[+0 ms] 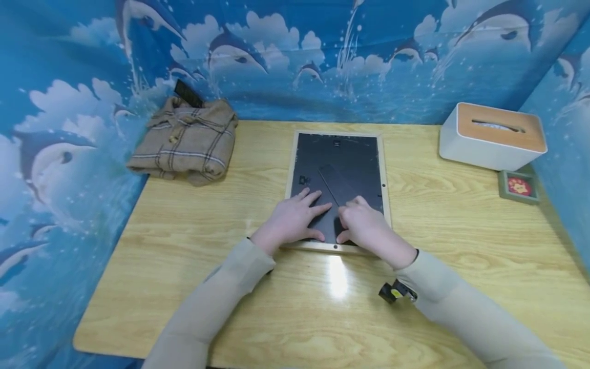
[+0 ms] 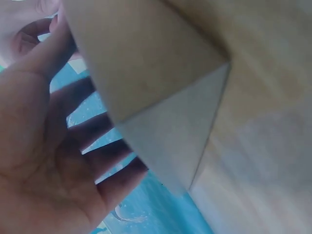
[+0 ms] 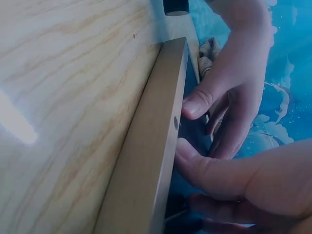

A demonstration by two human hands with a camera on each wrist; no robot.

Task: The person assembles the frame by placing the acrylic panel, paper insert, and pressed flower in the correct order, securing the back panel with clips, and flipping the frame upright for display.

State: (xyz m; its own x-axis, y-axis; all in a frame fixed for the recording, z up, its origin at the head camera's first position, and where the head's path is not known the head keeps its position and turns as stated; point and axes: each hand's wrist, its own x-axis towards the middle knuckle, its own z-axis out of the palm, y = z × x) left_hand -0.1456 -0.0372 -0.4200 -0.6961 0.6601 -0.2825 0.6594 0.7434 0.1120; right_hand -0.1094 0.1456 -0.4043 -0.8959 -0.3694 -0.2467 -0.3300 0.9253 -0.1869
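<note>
A picture frame (image 1: 294,166) with a pale wooden border lies face down on the table, its black backing upward. A black stand leg (image 1: 333,178) slants across that backing. My left hand (image 1: 291,219) rests on the lower left of the backing with fingers spread; in the left wrist view, the left hand (image 2: 53,146) lies along the frame's wooden side (image 2: 146,53). My right hand (image 1: 369,225) has curled fingers at the lower part of the stand leg and seems to pinch its edge, partly hiding it. The right thumb (image 3: 214,170) is near the border (image 3: 146,131) in the right wrist view.
A folded plaid garment (image 1: 189,141) lies at the back left of the wooden table (image 1: 193,220). At the back right stands a white tissue box (image 1: 475,146) with a wooden lid. A small green square dish (image 1: 530,193) sits in front of it. Dolphin-printed cloth (image 1: 286,66) hangs behind.
</note>
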